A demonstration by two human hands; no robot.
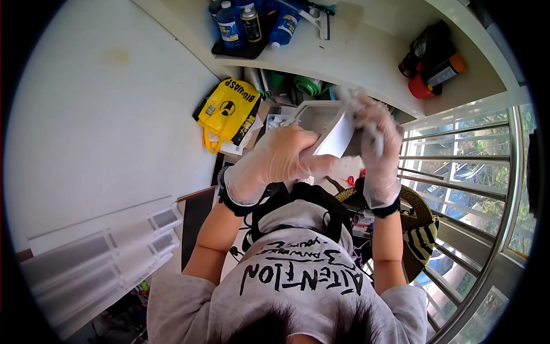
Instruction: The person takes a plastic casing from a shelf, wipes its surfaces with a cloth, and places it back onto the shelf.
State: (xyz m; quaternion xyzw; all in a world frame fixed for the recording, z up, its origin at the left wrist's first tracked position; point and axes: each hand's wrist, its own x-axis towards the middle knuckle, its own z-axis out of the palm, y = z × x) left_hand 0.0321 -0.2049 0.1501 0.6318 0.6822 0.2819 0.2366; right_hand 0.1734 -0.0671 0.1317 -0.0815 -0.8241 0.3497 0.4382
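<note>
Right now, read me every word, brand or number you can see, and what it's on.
"BIGWASP": yellow bag.
"ATTENTION": shirt.
The bag's Chinese characters, the shirt's smaller lines and the labels on the bottles are too small or blurred to read surely.

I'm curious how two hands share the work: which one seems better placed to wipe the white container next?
Probably the right hand: it holds the crumpled pale cloth close beside the white container, while the left hand grips the container and could steady it.
</note>
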